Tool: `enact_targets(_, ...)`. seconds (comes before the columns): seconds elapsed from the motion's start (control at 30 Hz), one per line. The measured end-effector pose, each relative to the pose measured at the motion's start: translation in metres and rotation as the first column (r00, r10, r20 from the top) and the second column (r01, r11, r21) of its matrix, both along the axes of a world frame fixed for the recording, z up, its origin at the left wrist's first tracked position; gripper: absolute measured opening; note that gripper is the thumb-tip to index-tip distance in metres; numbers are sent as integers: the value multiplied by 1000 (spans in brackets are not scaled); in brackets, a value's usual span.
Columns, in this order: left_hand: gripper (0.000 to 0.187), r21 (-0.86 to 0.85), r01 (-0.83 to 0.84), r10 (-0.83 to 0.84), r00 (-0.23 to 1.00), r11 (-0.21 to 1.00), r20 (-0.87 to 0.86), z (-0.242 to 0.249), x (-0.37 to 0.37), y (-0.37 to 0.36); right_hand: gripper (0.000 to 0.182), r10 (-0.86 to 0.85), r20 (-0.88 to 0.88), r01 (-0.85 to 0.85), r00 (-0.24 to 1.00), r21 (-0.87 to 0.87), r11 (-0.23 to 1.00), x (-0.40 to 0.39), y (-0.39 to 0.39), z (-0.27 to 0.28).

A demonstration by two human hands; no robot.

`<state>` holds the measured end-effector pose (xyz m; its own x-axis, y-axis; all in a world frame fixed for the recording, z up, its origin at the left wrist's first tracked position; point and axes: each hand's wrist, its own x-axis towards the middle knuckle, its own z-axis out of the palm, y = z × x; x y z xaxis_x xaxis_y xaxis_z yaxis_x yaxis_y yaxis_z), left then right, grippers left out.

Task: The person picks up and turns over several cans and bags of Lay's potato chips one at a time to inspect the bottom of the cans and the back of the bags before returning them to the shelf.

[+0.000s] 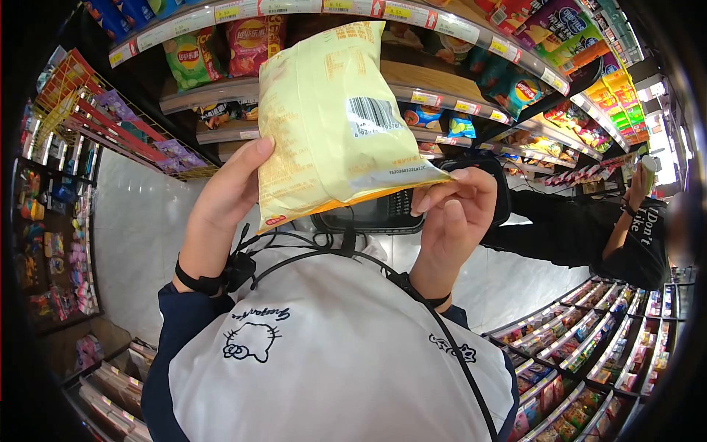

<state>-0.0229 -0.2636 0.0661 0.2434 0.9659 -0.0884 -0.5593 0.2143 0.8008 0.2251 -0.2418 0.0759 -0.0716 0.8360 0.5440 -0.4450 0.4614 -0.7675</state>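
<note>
A pale yellow snack bag point(331, 118) is held up in front of the shelves, its back side with a barcode facing me. My left hand point(224, 202) grips its left edge. My right hand point(453, 217) pinches the bag's lower right corner and also holds a black handheld scanner point(383, 212), which lies flat just under the bag. A black cord runs from the scanner down over my white top.
Snack shelves point(442, 99) with price tags rise ahead. More racks of packets point(589, 346) fill the lower right, and a wire rack point(110, 125) stands at the left. Another person in black point(611, 228) stands at the right, one hand raised.
</note>
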Motion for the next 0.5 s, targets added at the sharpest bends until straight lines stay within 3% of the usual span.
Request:
enact_targets(0.23,57,-15,-31,31,999,999,8,11,5,-4,21,61,-68,-57,996,59,997,-1,-5,13)
enact_targets(0.5,52,15,-20,16,978,1000,207,16,6,-5,19,52,-88,-41,995,125,991,-6,-10,18)
